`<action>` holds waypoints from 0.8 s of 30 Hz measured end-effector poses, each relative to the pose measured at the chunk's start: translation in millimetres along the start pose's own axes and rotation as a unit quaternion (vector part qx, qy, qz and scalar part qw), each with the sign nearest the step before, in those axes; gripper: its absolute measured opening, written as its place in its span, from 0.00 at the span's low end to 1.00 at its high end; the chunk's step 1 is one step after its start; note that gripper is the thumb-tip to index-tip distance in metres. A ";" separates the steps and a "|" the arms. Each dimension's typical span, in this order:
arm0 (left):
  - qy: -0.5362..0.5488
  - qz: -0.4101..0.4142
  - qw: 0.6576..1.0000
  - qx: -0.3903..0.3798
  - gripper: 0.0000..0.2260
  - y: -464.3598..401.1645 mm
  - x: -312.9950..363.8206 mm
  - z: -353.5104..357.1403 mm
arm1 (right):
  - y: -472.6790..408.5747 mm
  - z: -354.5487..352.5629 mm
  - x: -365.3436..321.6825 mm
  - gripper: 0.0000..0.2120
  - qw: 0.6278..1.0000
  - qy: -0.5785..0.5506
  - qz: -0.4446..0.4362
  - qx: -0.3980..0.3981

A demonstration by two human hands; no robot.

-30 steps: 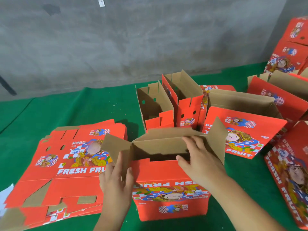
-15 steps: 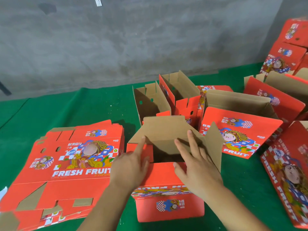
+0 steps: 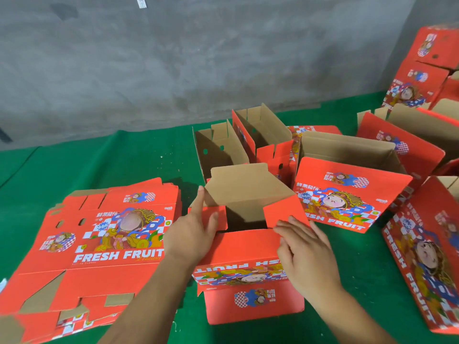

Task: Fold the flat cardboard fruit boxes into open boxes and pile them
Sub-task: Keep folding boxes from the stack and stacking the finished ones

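A half-folded red fruit box (image 3: 248, 281) stands on the green cloth in front of me, printed side toward me and upside down. Its brown far flap (image 3: 246, 187) leans over the opening. My left hand (image 3: 191, 234) lies flat on the left red side flap, index finger stretched up along the far flap's edge. With straight fingers, my right hand (image 3: 305, 256) presses the right red side flap (image 3: 283, 212) inward. A pile of flat red boxes (image 3: 99, 244) reading FRESH FRUIT lies to the left.
Several folded open boxes stand behind and to the right: two narrow ones (image 3: 221, 150) at the back, a wide one (image 3: 347, 189) beside the work box, more (image 3: 422, 244) at the right edge. A grey concrete wall (image 3: 198, 58) closes the far side.
Both side flaps have come in over the opening. The right flap, upright before, now lies folded inward under my right hand. My left hand slid from the box's left edge onto its flap.
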State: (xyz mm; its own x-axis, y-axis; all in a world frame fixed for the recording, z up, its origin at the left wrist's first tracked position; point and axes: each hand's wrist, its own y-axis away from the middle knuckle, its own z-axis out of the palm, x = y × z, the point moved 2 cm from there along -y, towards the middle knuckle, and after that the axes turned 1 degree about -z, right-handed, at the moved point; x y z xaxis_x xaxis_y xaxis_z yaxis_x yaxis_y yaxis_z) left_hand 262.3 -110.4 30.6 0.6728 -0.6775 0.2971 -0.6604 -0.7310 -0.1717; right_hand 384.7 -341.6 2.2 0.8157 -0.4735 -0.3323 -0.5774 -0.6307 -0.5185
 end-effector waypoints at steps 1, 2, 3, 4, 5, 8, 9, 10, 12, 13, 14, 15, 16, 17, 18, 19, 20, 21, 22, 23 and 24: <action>0.061 -0.007 0.998 0.029 0.28 3.9 -2.0 -0.1 | -1.3 -1.7 0.0 0.17 1.000 -0.011 0.015 -0.007; 0.142 -0.009 0.988 0.056 0.25 8.6 -4.4 0.4 | -4.1 -4.4 -0.6 0.14 0.999 -0.036 0.031 -0.013; 0.219 -0.004 0.973 0.069 0.23 12.5 -6.1 1.0 | -7.5 -7.1 -0.7 0.11 0.996 -0.070 0.055 -0.014; 0.273 0.000 0.959 0.074 0.23 16.4 -7.0 1.8 | -11.2 -8.9 -0.2 0.10 0.991 -0.107 0.086 -0.009; 0.295 0.003 0.952 0.079 0.24 18.6 -8.4 4.8 | -15.3 -10.9 0.4 0.11 0.983 -0.137 0.122 -0.003; 0.201 -0.026 0.975 0.086 0.24 22.1 -8.1 16.1 | -28.1 -10.4 6.7 0.25 0.970 -0.110 0.205 -0.070; 0.192 -0.046 0.979 0.060 0.31 22.5 -7.5 20.1 | -33.5 -9.6 8.3 0.33 0.970 -0.057 0.201 -0.124; 0.210 -0.062 0.976 0.019 0.38 22.9 -6.0 23.2 | -38.0 -7.6 9.9 0.41 0.965 -0.006 0.190 -0.179; 0.223 -0.083 0.970 -0.047 0.43 21.4 -4.0 28.7 | -45.6 -2.3 11.8 0.49 0.954 0.053 0.176 -0.238; 0.198 -0.084 0.975 -0.064 0.41 19.5 -2.8 30.7 | -49.4 0.0 11.7 0.49 0.948 0.064 0.181 -0.253; 0.174 -0.089 0.978 -0.074 0.39 18.3 -1.8 32.0 | -52.7 2.7 10.8 0.49 0.943 0.067 0.194 -0.262; 0.163 -0.094 0.979 -0.079 0.37 17.4 -0.4 32.5 | -55.3 5.1 9.3 0.49 0.938 0.070 0.209 -0.267; 0.161 -0.098 0.979 -0.080 0.36 17.4 0.9 33.2 | -58.2 6.9 7.4 0.48 0.934 0.079 0.221 -0.268; 0.169 -0.097 0.978 -0.077 0.35 18.3 0.2 35.5 | -60.7 7.8 6.4 0.48 0.932 0.096 0.227 -0.267; 0.188 -0.092 0.975 -0.074 0.35 20.3 -1.9 38.1 | -63.2 7.6 5.4 0.47 0.930 0.112 0.225 -0.268; 0.227 -0.091 0.967 -0.071 0.34 22.9 -6.2 40.1 | -65.4 7.1 5.3 0.45 0.933 0.112 0.217 -0.265; 0.283 -0.095 0.952 -0.067 0.33 25.9 -12.4 42.0 | -65.5 6.3 6.2 0.42 0.939 0.096 0.208 -0.258; 0.355 -0.112 0.926 -0.061 0.33 29.2 -18.9 42.6 | -63.5 5.3 8.4 0.38 0.944 0.062 0.206 -0.252; 0.431 -0.146 0.888 -0.059 0.34 32.5 -23.7 41.8 | -60.3 2.7 11.1 0.34 0.944 0.012 0.219 -0.246; 0.497 -0.191 0.844 -0.066 0.36 35.2 -25.8 38.8 | -58.0 -0.2 14.9 0.33 0.938 -0.053 0.250 -0.234; 0.543 -0.232 0.803 -0.080 0.37 37.0 -25.9 34.7 | -54.8 -5.3 18.9 0.32 0.924 -0.125 0.293 -0.211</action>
State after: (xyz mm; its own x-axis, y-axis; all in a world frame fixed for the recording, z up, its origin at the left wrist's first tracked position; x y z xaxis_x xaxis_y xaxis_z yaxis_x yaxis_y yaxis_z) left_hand 232.0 -122.7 -16.0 0.2285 0.1983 0.9531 -0.5165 -0.8052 0.2913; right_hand 431.6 -319.3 28.5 0.3104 -0.6858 -0.6583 -0.8422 -0.5195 0.1441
